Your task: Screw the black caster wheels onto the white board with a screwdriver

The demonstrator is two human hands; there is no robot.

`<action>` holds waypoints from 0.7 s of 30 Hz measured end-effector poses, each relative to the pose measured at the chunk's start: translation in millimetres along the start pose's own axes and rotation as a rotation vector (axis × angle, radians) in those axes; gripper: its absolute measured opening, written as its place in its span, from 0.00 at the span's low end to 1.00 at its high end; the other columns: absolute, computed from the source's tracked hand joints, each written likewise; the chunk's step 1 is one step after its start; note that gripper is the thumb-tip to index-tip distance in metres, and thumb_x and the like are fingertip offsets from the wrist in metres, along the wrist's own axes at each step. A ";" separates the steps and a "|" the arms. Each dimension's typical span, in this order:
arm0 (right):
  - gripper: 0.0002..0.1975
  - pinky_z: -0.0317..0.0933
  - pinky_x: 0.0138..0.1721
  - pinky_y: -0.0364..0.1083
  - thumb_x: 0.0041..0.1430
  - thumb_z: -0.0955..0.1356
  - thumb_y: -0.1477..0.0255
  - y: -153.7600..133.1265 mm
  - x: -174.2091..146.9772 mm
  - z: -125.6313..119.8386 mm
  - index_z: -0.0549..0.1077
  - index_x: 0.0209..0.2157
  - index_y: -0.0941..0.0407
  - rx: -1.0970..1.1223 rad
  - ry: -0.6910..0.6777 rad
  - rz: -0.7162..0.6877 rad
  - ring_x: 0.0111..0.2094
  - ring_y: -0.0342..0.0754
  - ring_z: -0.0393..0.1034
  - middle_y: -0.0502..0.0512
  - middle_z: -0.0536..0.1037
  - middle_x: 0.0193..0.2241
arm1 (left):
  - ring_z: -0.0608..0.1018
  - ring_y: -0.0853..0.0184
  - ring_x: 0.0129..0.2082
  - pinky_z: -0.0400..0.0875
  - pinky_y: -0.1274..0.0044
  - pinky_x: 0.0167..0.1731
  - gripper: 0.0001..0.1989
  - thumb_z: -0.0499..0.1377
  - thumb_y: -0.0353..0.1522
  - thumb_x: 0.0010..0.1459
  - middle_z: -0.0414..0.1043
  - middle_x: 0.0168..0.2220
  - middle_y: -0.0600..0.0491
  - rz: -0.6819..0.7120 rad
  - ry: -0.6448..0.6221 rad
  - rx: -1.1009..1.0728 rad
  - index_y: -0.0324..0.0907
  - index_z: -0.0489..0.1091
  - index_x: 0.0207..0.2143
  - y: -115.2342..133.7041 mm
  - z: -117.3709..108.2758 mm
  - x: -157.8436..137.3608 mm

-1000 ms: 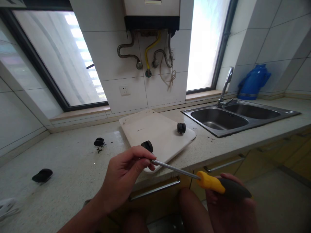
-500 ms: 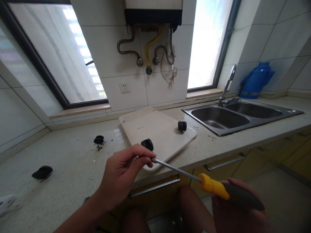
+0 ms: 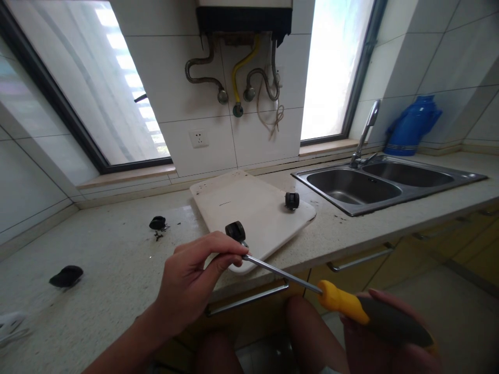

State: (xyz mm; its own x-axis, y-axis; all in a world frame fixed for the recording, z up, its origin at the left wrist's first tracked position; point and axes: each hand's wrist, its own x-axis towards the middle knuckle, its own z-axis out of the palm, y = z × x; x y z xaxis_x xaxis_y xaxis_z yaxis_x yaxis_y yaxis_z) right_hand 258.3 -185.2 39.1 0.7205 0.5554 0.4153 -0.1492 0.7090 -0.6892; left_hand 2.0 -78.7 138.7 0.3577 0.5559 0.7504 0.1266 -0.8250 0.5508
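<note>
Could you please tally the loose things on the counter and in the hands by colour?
Black: 4 small plastic caster wheels
White: 1 rectangular board
Blue: 1 plastic jug
Yellow-and-grey: 1 metal-shafted screwdriver
Total: 7

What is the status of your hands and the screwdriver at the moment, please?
Left hand pinching the screwdriver tip. Right hand gripping its handle, below the counter edge. Black caster on the white board just beyond the tip. Nothing between.
</note>
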 end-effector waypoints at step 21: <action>0.22 0.80 0.30 0.46 0.61 0.80 0.50 22.8 0.7 -25.6 0.87 0.46 0.52 -0.086 0.011 0.016 0.32 0.51 0.83 0.58 0.86 0.37 | 0.84 0.67 0.44 0.81 0.73 0.46 0.15 0.60 0.34 0.81 0.85 0.54 0.50 -0.042 0.144 0.103 0.52 0.77 0.64 -31.1 0.4 -8.6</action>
State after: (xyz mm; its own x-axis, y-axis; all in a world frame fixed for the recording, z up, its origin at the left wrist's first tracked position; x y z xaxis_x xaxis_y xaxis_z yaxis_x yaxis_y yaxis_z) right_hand 272.8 -179.8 8.4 0.7260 0.5612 0.3976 -0.1024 0.6598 -0.7444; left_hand -4.7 -57.9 114.9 0.2150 0.5930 0.7759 0.2355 -0.8025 0.5481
